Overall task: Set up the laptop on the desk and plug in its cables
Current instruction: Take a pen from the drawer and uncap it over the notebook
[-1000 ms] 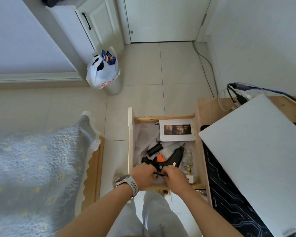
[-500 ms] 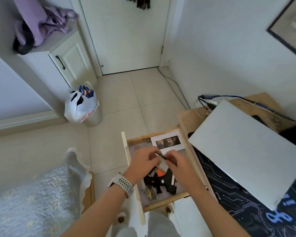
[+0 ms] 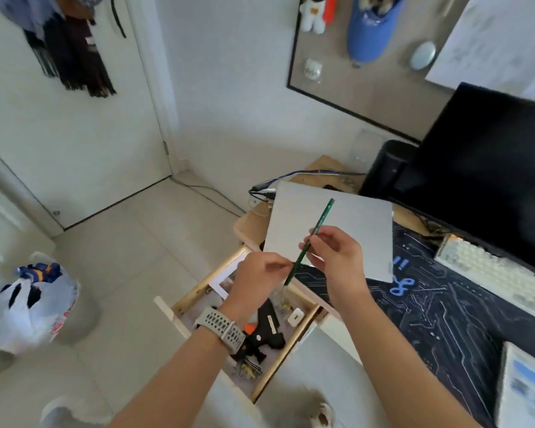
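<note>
A closed silver laptop point(image 3: 346, 223) lies at the left end of the wooden desk point(image 3: 247, 225), partly on a dark circuit-pattern desk mat point(image 3: 430, 310). Several cables point(image 3: 278, 183) bunch at the desk's far left corner behind the laptop. My right hand point(image 3: 337, 257) holds a green pencil point(image 3: 320, 222) upright in front of the laptop. My left hand point(image 3: 257, 281), with a watch on its wrist, pinches the pencil's lower part. Both hands hover above the open drawer point(image 3: 294, 344).
The drawer holds a black glue gun point(image 3: 266, 332), a white-framed card point(image 3: 226, 281) and small bits. A black monitor point(image 3: 488, 168), a dark speaker point(image 3: 386, 168) and a white keyboard point(image 3: 488, 267) stand on the right. A bin with a bag point(image 3: 31, 301) sits on the floor at left.
My hands have lifted out of the drawer and now hold a green pencil up in front of the laptop. The view has tilted up and swung right toward the desk.
</note>
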A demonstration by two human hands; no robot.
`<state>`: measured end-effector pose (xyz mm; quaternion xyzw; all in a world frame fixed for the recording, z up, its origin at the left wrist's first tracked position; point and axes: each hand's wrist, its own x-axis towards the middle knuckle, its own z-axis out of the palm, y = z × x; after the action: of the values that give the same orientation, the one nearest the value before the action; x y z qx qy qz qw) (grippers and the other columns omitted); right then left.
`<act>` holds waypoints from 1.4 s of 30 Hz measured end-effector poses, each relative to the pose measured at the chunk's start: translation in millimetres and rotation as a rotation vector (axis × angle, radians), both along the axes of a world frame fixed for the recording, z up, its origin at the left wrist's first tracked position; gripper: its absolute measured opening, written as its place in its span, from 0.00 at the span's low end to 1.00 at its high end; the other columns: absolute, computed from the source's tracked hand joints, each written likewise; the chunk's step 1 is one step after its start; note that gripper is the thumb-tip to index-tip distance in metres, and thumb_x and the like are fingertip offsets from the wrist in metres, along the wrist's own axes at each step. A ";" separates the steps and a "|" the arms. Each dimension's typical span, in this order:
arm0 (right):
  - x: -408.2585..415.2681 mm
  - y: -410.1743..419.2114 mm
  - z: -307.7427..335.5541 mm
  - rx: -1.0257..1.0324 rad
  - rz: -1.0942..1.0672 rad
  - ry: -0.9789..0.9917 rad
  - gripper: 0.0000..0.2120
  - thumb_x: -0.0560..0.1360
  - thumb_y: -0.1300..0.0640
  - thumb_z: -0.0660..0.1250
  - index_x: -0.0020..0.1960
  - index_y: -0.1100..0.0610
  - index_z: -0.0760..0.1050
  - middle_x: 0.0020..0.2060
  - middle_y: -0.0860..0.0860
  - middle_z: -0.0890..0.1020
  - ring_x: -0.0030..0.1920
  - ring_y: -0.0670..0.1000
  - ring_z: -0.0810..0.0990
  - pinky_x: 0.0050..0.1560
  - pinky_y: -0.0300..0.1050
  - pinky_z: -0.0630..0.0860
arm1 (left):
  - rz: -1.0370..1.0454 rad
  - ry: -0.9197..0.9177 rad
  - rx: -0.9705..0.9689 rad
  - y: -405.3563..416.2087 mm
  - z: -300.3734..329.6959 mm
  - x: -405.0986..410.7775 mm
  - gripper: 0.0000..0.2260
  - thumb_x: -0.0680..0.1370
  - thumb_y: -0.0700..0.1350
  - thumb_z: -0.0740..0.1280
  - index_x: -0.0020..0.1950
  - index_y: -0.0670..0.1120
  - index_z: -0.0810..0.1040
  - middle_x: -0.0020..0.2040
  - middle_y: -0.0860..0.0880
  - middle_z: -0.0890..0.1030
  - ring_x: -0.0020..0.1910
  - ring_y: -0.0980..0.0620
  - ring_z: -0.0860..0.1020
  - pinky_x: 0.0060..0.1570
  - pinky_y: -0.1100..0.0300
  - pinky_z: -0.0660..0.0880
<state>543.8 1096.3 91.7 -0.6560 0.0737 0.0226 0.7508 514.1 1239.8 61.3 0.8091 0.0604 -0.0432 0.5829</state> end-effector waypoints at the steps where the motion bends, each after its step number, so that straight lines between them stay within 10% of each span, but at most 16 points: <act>1: -3.2 -5.9 1.0 0.008 -0.018 0.001 0.04 0.77 0.69 0.63 0.49 0.64 0.76 0.44 0.61 0.82 0.39 0.50 0.85 0.43 0.41 0.81 | -0.016 0.060 -0.120 -6.3 5.9 -3.0 0.09 0.76 0.38 0.70 0.42 0.52 0.84 0.38 0.55 0.85 0.42 0.58 0.83 0.50 0.60 0.77; 9: -22.3 -56.1 7.6 -0.005 -0.148 0.029 0.04 0.77 0.68 0.65 0.49 0.63 0.77 0.45 0.61 0.83 0.41 0.52 0.85 0.43 0.41 0.80 | -0.161 0.244 -0.366 -51.7 23.2 -6.2 0.07 0.78 0.34 0.66 0.49 0.43 0.82 0.44 0.45 0.86 0.43 0.54 0.85 0.45 0.62 0.81; 42: -171.3 -500.4 9.3 -0.051 -0.774 0.077 0.08 0.77 0.60 0.66 0.41 0.62 0.79 0.35 0.57 0.81 0.39 0.50 0.79 0.51 0.46 0.78 | -0.706 0.259 -0.228 -493.3 20.0 -47.0 0.06 0.75 0.31 0.67 0.44 0.41 0.81 0.38 0.43 0.85 0.35 0.53 0.78 0.39 0.57 0.73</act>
<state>372.5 595.9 101.0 -0.5968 0.3443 -0.2397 0.6840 467.1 746.5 81.4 0.6980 -0.1535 -0.3492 0.6060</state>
